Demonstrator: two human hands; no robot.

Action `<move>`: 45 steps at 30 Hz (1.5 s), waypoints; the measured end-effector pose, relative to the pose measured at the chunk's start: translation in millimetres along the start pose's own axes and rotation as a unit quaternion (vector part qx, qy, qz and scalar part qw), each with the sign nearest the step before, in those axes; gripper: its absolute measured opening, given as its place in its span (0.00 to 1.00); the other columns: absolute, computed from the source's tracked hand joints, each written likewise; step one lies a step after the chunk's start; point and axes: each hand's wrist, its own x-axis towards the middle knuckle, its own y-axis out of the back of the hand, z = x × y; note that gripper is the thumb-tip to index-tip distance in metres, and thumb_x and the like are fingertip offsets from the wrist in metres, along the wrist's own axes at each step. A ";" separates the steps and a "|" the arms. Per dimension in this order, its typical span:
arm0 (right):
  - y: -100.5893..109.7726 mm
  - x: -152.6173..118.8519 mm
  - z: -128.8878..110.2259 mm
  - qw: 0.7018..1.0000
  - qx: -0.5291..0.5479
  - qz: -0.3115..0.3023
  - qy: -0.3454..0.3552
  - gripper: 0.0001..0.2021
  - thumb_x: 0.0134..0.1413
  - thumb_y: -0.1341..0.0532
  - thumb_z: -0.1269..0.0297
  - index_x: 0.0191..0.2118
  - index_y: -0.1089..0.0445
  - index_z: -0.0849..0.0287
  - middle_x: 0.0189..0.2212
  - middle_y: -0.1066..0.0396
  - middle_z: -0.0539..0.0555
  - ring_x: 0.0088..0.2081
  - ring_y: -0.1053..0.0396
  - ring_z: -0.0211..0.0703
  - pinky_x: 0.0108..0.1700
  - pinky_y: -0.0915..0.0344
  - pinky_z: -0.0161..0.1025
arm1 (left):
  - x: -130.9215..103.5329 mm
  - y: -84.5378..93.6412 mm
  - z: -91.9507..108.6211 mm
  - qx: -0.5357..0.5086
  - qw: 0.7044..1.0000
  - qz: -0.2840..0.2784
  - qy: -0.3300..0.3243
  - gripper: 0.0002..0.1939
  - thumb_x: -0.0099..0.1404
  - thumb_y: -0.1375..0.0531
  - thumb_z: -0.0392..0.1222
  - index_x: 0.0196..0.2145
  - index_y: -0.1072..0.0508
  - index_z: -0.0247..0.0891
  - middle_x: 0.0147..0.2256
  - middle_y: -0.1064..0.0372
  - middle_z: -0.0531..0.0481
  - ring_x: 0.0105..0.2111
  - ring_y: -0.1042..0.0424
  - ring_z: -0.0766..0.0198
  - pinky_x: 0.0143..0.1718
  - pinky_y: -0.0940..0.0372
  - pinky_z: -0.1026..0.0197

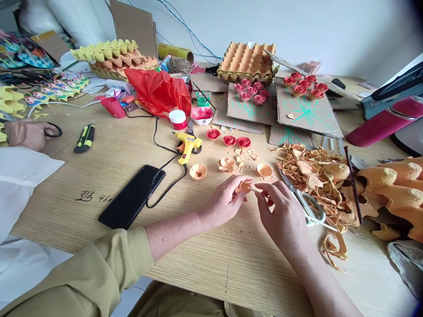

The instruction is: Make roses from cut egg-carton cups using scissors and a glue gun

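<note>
My left hand [224, 199] is closed round a small orange egg-carton piece [243, 187], partly hidden by the fingers. Close beside it, my right hand [282, 216] pinches a thin pale sliver [254, 190] whose tip meets the piece; whether it is a stick or a strip is unclear. Just beyond my hands lie a plain carton cup [265, 170] and two cut flower-shaped cups, one [226, 165] in the middle and another [198, 171] further left. Scissors [306, 202] with pale green handles rest right of my right hand.
Carton scraps [313, 176] and an egg tray [393, 185] fill the right side. A glue gun [188, 145], its cord and a phone [132, 196] lie left. Red paper flowers [243, 141] stand behind. At far left, another person's hand [28, 134] holds dark-handled scissors.
</note>
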 end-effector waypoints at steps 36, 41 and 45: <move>-4.4 -3.6 -6.1 0.998 -0.058 -0.026 0.009 0.09 0.64 0.42 0.70 0.43 0.24 0.55 0.32 0.30 0.51 0.25 0.34 0.37 0.26 0.45 0.35 | -0.4 -6.0 8.2 0.019 0.999 0.024 0.026 0.09 0.66 0.44 0.30 0.43 0.32 0.38 0.36 0.25 0.49 0.37 0.24 0.62 0.39 0.30 0.61; -4.5 -4.4 -6.8 0.998 -0.060 -0.022 0.013 0.08 0.64 0.41 0.70 0.41 0.24 0.55 0.32 0.30 0.51 0.25 0.35 0.36 0.26 0.46 0.35 | 1.1 -4.8 5.5 0.018 0.999 0.022 0.018 0.11 0.65 0.45 0.26 0.42 0.32 0.38 0.34 0.26 0.51 0.37 0.24 0.63 0.38 0.30 0.63; -4.8 -4.7 -5.7 0.997 -0.072 -0.014 0.022 0.08 0.64 0.41 0.70 0.39 0.24 0.56 0.31 0.32 0.50 0.24 0.37 0.36 0.26 0.48 0.35 | 0.8 -4.1 7.2 0.009 1.000 0.016 0.020 0.09 0.66 0.45 0.27 0.41 0.33 0.38 0.32 0.26 0.53 0.34 0.23 0.65 0.36 0.30 0.65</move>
